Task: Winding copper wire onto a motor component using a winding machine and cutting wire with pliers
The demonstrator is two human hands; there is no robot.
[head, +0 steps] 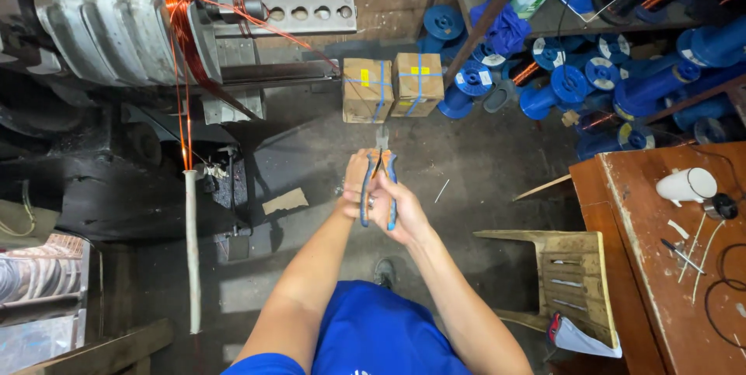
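Overhead, a ribbed grey winding drum [109, 17] wrapped with a band of copper wire [177, 25] fills the upper left of a dim workshop, the strands dropping to a white sleeve tube [191, 251] that hangs toward the concrete floor [311, 157]. At right stands a worn reddish wooden table [660, 266], and beside it a pale slatted chair [571, 274]. Heaped blue wire spools [590, 72] crowd the shelves and floor at upper right.

Two brown cardboard boxes [392, 86] sit side by side on the floor at centre top, each roughly cube-shaped, bound with blue strapping and carrying a small yellow label on top; white round labels show on several spool ends.

At centre, the person's left hand [356, 188] and right hand [398, 208] meet in front of the body, both closed around a pair of pliers [379, 177] with blue-and-orange handles, the nose pointing away toward the boxes. What the tip bites on cannot be made out.

Judging from this, the taut copper strands at left look easy to snag or nick with a careless swing of the tool, and fingers pressed between the handles could be pinched if the grip slips. A white roll [688, 184] and thin wire offcuts [695, 247] lie on the table.
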